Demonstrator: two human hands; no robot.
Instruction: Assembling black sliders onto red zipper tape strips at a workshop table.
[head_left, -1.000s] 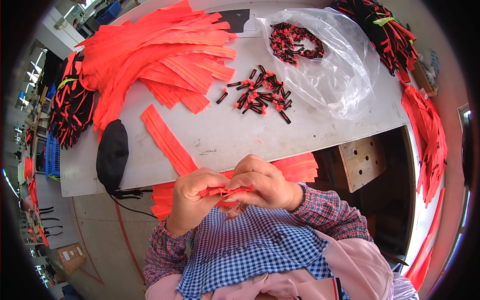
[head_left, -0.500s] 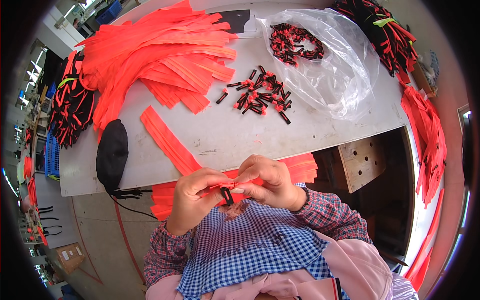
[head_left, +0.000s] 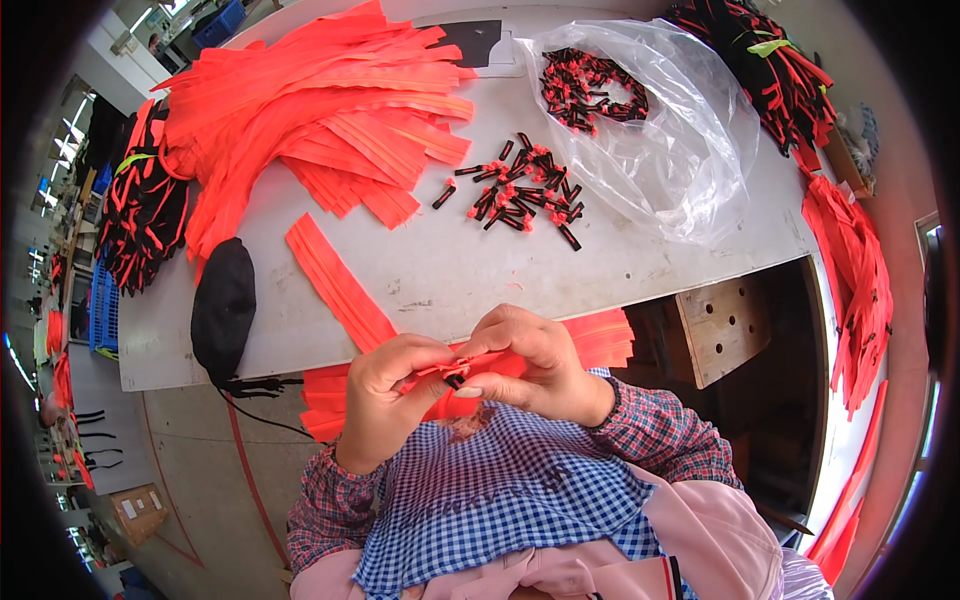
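Observation:
Close to my apron, both hands meet at the end of an orange zipper strip point(head_left: 340, 285), which trails over the table edge and up onto the tabletop. My left hand point(head_left: 390, 395) pinches the strip's end. Opposite it, my right hand point(head_left: 540, 365) is closed, thumb and forefinger on the same end. Between the fingertips is a zipper slider with a black pull point(head_left: 455, 381); its body is mostly hidden by fingers and fabric. More sliders with black pulls point(head_left: 525, 185) lie loose on the table ahead.
A big heap of orange zipper strips point(head_left: 310, 110) covers the far left, beside a black pouch point(head_left: 224, 310). A clear plastic bag point(head_left: 680, 130) holds more sliders. Black-and-orange bundles lie at both sides. A perforated wooden piece point(head_left: 722, 335) sits below the table edge.
The black pull has tipped and shows shorter between my fingertips. My right thumb has shifted slightly lower, and the strip on the table has moved a little.

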